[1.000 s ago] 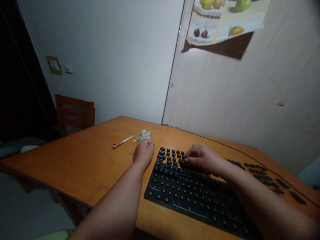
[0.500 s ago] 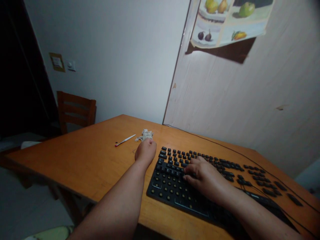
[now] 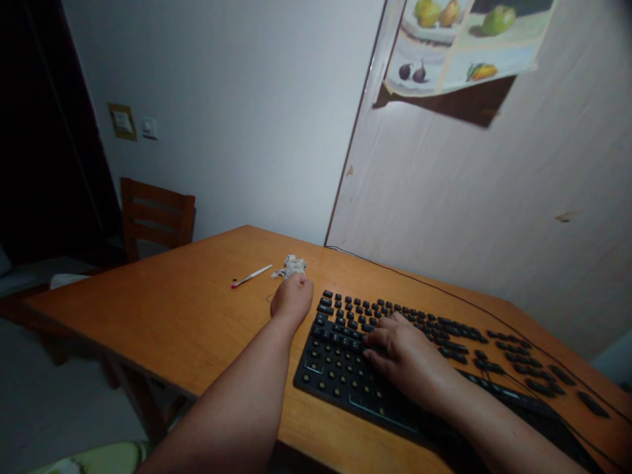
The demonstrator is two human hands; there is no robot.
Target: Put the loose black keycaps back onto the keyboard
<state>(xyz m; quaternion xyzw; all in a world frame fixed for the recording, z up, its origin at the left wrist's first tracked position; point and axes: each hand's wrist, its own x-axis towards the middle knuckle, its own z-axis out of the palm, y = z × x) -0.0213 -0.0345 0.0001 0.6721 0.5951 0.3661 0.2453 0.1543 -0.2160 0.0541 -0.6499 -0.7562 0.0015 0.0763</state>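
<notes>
A black keyboard [image 3: 320,378] lies at the table's front edge, with bare round switch mounts over much of it and a row of keycaps in place along its back. My right hand [image 3: 402,349] rests over this back row, fingers bent down and thumb tucked in; whatever is between the fingertips is hidden. Just left of the keyboard, my left hand [image 3: 292,301] is closed in a fist on the tabletop, its inside out of sight. Behind the keyboard, loose black keycaps [image 3: 368,313] are laid out in rows. A crumpled grey-white cloth or tissue [image 3: 292,264] sits just beyond the left fist.
A white brush-like stick [image 3: 254,272] with a red end lies left of the crumpled piece. A thin black cable [image 3: 395,268] runs along the back of the wooden table [image 3: 197,316]. A wooden chair [image 3: 158,214] stands at the far left. Painted fruit pictures [image 3: 459,46] hang behind.
The whole view has shifted slightly, so everything sits a little further right. Both hands keep nearly the same place and pose relative to the keyboard.
</notes>
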